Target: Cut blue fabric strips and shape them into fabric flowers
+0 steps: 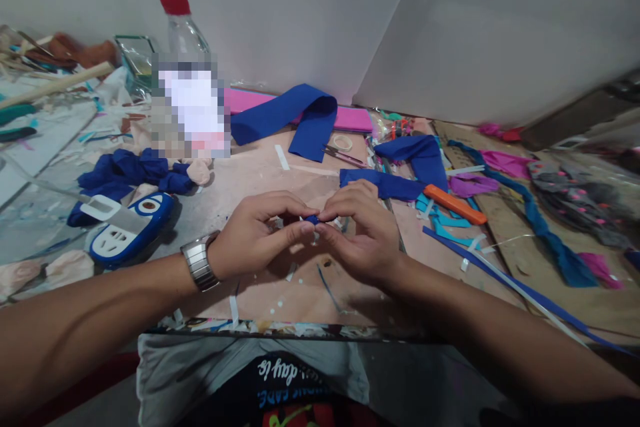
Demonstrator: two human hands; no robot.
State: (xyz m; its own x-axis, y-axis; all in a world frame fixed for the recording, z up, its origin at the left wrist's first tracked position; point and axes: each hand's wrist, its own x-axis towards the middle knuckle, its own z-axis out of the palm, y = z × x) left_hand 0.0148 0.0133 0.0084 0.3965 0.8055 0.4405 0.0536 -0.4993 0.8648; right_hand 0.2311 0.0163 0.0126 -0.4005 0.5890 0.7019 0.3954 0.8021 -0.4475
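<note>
Between the fingertips of both hands is a small piece of blue fabric point(313, 219), mostly covered by the fingers. My left hand point(263, 230), with a metal watch on its wrist, pinches it from the left. From the right, my right hand point(363, 230) pinches the same piece with thumb and fingers. Just beyond my right hand lies a blue fabric strip point(405, 185), with an orange cutter point(455, 204) beside it. A folded blue band point(313, 120) rests farther back, near tweezers point(345, 155) and a pale ring of tape point(343, 142).
A blue-and-white power strip point(133, 230) with a plugged-in white adapter and gathered blue fabric point(135, 170) lie at left. Behind stand a red-capped bottle point(187, 33) and a lit, blurred phone screen point(195, 103). Fabric scraps and a teal strip point(540, 220) cover cardboard at right.
</note>
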